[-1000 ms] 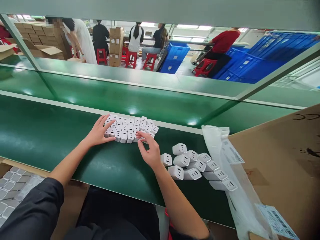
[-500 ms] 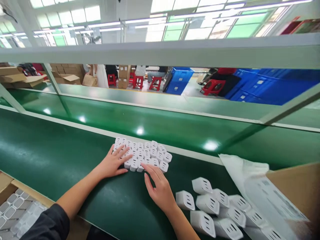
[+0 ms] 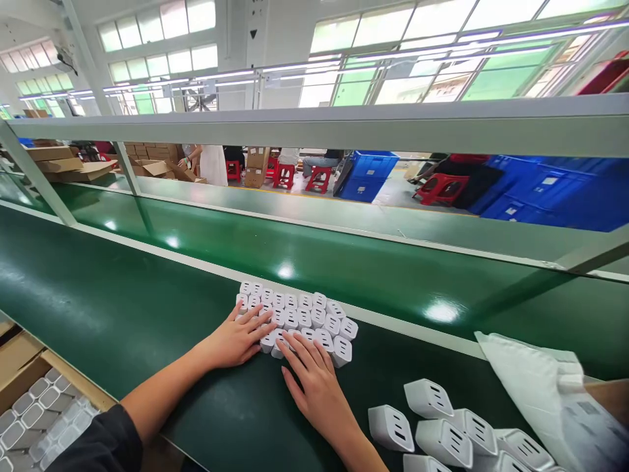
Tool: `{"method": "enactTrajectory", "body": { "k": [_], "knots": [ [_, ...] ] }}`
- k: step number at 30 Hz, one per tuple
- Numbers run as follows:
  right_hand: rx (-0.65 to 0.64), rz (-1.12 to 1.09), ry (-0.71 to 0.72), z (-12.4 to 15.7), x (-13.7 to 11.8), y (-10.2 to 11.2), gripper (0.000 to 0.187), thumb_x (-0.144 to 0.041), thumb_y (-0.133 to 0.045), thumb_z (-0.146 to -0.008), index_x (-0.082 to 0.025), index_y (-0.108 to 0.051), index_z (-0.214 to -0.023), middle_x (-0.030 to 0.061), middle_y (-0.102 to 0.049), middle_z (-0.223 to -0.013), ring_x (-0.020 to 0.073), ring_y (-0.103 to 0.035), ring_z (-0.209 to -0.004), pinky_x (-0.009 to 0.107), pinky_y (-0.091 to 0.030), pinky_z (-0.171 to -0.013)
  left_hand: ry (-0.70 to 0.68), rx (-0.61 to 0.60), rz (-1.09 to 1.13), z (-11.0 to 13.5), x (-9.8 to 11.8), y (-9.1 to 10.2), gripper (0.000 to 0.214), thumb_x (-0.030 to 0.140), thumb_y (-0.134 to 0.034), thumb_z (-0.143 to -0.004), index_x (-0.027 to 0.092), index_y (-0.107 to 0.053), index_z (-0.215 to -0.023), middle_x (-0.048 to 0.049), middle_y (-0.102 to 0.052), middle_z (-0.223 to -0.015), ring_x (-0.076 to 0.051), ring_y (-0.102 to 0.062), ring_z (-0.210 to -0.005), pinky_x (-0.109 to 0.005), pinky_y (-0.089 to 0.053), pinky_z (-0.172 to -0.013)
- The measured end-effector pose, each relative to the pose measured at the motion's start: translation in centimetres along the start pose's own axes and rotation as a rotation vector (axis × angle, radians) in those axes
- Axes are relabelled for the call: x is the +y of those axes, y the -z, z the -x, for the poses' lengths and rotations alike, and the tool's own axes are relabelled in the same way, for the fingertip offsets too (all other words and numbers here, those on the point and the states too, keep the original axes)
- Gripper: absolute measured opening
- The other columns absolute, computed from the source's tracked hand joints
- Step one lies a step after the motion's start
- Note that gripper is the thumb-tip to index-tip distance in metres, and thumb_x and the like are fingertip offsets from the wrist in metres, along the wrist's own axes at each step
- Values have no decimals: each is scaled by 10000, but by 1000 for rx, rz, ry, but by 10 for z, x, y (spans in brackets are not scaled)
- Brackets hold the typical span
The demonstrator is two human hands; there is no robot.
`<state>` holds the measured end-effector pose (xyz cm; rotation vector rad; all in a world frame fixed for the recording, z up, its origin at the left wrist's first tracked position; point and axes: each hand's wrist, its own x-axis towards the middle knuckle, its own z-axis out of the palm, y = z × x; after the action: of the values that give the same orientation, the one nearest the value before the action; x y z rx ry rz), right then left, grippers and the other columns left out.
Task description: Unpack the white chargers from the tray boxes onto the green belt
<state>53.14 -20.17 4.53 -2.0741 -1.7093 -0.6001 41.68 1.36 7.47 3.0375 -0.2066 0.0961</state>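
Note:
Several small white charger plugs [image 3: 299, 316] stand packed in neat rows on the green belt [image 3: 122, 295]. My left hand [image 3: 238, 337] lies with fingers spread against the block's left side. At the block's near edge rests my right hand [image 3: 314, 380], its fingers stretched out and touching the front row. Neither hand holds anything. A second bunch of larger-looking white plugs [image 3: 442, 429] lies on its sides at the lower right, apart from both hands.
A white plastic bag [image 3: 550, 393] and a cardboard box corner [image 3: 614, 393] sit at the right. A box with a clear plastic tray [image 3: 34, 419] lies at the lower left. A grey frame rail [image 3: 344, 128] crosses overhead. People, red stools and blue crates stand beyond the line.
The camera has tilted upward, so everything sits lower in the picture. Both hands stay pressed against the block of plugs, the right hand now flatter at its near edge.

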Motion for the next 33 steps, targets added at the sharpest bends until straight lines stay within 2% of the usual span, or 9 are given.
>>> {"method": "enactTrajectory", "body": {
  "k": [4, 7, 13, 18, 22, 26, 33],
  "knots": [
    [37, -85, -10, -3, 2, 13, 304, -224, -484, -966, -258, -644, -1222, 63, -687, -1219, 240, -640, -1091, 405, -520, -923, -55, -17, 42, 4, 11, 1, 677, 248, -460, -956, 238, -164, -1566, -53, -180, -1634, -271, -113, -1520, -578, -111, -1222],
    [30, -125, -13, -5, 4, 20, 246, -243, -505, -962, -255, -674, -1140, 63, -706, -1127, 230, -662, -990, 394, -551, -855, -123, 14, 65, 7, 18, 0, 679, 301, -449, -973, 230, -138, -1572, -65, -176, -1635, -273, -104, -1521, -574, -106, -1228],
    [15, -142, 7, -4, 7, 18, 296, -267, -557, -935, -247, -643, -1217, 80, -691, -1163, 252, -653, -1033, 422, -554, -870, -151, -18, 108, 7, 22, 0, 792, 421, -510, -949, 174, -94, -1576, -92, -140, -1640, -279, -82, -1525, -562, -113, -1231],
    [-72, -210, -46, -2, 6, 27, 337, -297, -565, -938, -228, -620, -1263, 107, -668, -1220, 268, -625, -1108, 446, -517, -927, -133, -55, 210, 9, 19, 17, 868, 489, -603, -889, 195, -153, -1571, -118, -178, -1634, -290, -165, -1513, -523, -144, -1236],
    [-135, -234, -132, -2, 12, 37, 437, -367, -603, -925, -212, -566, -1332, 115, -645, -1263, 280, -596, -1144, 471, -467, -976, -46, -9, 304, 12, 8, 28, 846, 568, -588, -885, 246, -199, -1563, -116, -236, -1621, -292, -239, -1488, -487, -233, -1218],
    [-184, -237, -164, -1, 16, 40, 469, -385, -631, -913, -221, -550, -1345, 92, -648, -1271, 274, -574, -1149, 465, -435, -993, -4, 7, 379, 13, -1, 32, 841, 542, -633, -866, 282, -221, -1552, -108, -349, -1560, -283, -339, -1437, -451, -311, -1190],
    [-219, -228, -155, 1, 16, 33, 404, -349, -603, -933, -217, -582, -1314, 82, -667, -1243, 284, -536, -1182, 467, -397, -1016, -46, -5, 418, 6, 7, 21, 774, 426, -644, -888, 294, -246, -1538, -105, -490, -1427, -266, -475, -1317, -427, -401, -1117]
  ]
}}
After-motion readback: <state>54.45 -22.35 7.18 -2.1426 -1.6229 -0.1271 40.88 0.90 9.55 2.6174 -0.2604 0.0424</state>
